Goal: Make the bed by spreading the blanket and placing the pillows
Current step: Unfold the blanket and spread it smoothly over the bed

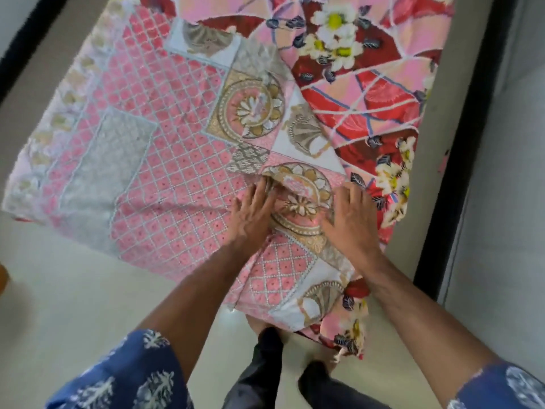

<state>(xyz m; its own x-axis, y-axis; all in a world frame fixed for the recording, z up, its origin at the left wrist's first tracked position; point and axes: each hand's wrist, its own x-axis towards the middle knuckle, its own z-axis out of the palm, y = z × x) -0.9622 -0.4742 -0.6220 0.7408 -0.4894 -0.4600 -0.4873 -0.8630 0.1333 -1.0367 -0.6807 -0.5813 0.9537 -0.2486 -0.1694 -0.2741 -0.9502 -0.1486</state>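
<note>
A pink patchwork blanket (165, 149) with lattice and medallion patterns lies spread over the bed. Beneath it on the right shows a red and pink floral sheet (368, 84). My left hand (250, 214) rests flat on the blanket near the bed's near corner, fingers spread. My right hand (351, 216) lies flat beside it, fingers apart, pressing a raised fold (298, 199) of the blanket between the two hands. Neither hand grips anything. No pillow is in view.
Pale floor (73, 305) surrounds the bed's near side. A dark frame edge (460, 172) runs along the right of the bed. My legs and feet (265, 364) stand at the bed's corner, where the blanket hangs over.
</note>
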